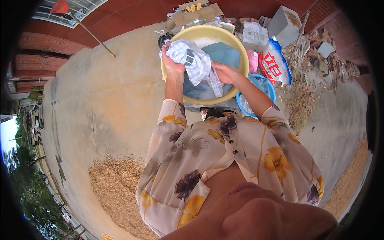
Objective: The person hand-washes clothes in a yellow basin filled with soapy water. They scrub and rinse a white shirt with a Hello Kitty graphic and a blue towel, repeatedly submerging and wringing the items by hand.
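Note:
A wet white checked cloth with a dark patch point(196, 64) is held bunched up over a large yellow plastic basin point(244, 49). My left hand point(172, 61) grips its left side, near the basin's left rim. On the right, my right hand point(223, 73) has hold of the cloth's lower right part, and a loose strip hangs between the hands. Blue-grey fabric point(222, 55) lies in sudsy water in the basin, partly hidden by the white cloth.
Right of the basin stand a pink bottle point(252, 61), a detergent bag point(274, 61) and a small blue basin point(272, 93) holding cloth. Corn cobs point(193, 7) lie on cardboard behind. Rubble point(322, 64) lies at right, grain point(120, 192) on the ground lower left.

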A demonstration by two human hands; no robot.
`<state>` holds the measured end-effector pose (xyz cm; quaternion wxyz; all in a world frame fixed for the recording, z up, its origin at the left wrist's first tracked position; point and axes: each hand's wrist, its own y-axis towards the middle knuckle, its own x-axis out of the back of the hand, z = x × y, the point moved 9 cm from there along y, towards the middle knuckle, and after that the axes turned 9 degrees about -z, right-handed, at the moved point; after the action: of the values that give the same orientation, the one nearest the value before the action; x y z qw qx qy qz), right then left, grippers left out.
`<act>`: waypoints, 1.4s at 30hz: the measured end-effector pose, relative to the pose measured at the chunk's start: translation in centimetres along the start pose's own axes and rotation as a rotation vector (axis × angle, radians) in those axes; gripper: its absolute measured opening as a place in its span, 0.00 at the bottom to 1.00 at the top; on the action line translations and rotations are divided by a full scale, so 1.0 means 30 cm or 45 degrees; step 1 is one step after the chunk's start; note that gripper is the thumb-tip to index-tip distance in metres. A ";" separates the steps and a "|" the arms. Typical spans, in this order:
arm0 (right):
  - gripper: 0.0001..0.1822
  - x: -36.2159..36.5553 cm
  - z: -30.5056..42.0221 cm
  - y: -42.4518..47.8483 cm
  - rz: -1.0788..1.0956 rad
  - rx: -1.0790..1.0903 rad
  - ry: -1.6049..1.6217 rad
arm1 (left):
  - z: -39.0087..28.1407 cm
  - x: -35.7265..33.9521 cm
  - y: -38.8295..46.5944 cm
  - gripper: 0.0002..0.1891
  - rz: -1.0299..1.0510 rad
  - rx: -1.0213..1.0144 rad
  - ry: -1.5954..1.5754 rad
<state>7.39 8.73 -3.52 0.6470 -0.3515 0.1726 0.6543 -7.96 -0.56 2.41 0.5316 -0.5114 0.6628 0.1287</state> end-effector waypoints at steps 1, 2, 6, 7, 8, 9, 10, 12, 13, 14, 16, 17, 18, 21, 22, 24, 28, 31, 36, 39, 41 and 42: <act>0.20 -0.031 0.002 -0.013 0.080 0.006 0.006 | 0.006 0.005 -0.006 0.25 0.008 0.012 0.013; 0.13 0.024 0.002 -0.021 -0.202 -0.018 0.047 | 0.011 0.013 -0.015 0.26 0.016 0.022 0.026; 0.10 0.127 0.128 -0.064 -0.507 0.003 0.073 | 0.080 0.112 -0.085 0.39 -0.119 0.064 0.281; 0.12 0.123 0.180 -0.084 -0.646 0.049 -0.137 | 0.109 0.145 -0.121 0.43 -0.203 0.076 0.381; 0.13 0.094 0.234 -0.100 -0.779 0.100 -0.345 | 0.168 0.171 -0.185 0.48 -0.191 0.145 0.465; 0.16 0.074 0.272 -0.106 -0.908 0.149 -0.551 | 0.236 0.191 -0.247 0.53 -0.183 0.212 0.550; 0.22 0.071 0.315 -0.112 -1.078 0.490 -0.941 | 0.316 0.166 -0.283 0.51 -0.183 0.322 0.515; 0.20 -0.093 0.337 -0.135 -1.056 0.853 -1.361 | 0.394 0.124 -0.352 0.47 -0.231 0.506 0.432; 0.18 -0.189 0.329 -0.164 -1.033 1.042 -1.573 | 0.386 0.118 -0.313 0.43 -0.209 0.464 0.372; 0.16 -0.274 0.281 -0.167 -0.890 1.139 -1.671 | 0.370 0.108 -0.240 0.39 -0.190 0.409 0.310; 0.13 -0.398 0.195 -0.177 -0.615 1.338 -1.863 | 0.354 0.106 -0.171 0.30 -0.137 0.313 0.237; 0.13 -0.415 0.206 -0.170 -0.595 1.409 -1.884 | 0.346 0.108 -0.158 0.25 -0.113 0.265 0.225; 0.13 -0.426 0.229 -0.155 -0.576 1.480 -1.905 | 0.339 0.111 -0.146 0.20 -0.088 0.217 0.213; 0.09 -0.312 0.316 -0.043 -0.849 1.300 -1.606 | 0.403 0.198 -0.066 0.16 0.084 0.215 0.009; 0.08 -0.241 0.351 -0.017 -1.013 0.951 -1.474 | 0.396 0.133 -0.105 0.15 0.108 0.272 0.119; 0.05 -0.246 0.386 0.007 -1.212 0.931 -1.664 | 0.378 0.105 -0.091 0.16 -0.069 0.226 0.238; 0.07 -0.482 0.234 -0.086 -0.626 1.616 -1.573 | 0.415 0.157 -0.078 0.14 0.374 0.663 -0.338; 0.11 -0.211 0.382 0.034 -1.149 1.060 -1.173 | 0.402 0.094 -0.131 0.13 -0.115 0.284 0.137; 0.12 -0.484 0.241 -0.056 -0.601 1.334 -1.391 | 0.380 0.139 -0.056 0.11 0.406 0.217 -0.298; 0.11 -0.300 0.299 0.023 -0.756 1.421 -1.309 | 0.368 0.137 -0.090 0.12 -0.131 0.223 -0.020; 0.08 -0.110 0.342 0.114 -0.896 1.038 -1.068 | 0.356 0.067 -0.128 0.14 -0.061 0.305 0.091; 0.07 -0.059 0.354 0.142 -0.897 1.020 -1.006 | 0.323 0.036 -0.135 0.15 -0.029 0.316 0.085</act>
<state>0.61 14.23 4.07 0.9175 0.1472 0.0273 0.3684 0.99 3.99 -0.88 0.5699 -0.4532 0.6850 0.0225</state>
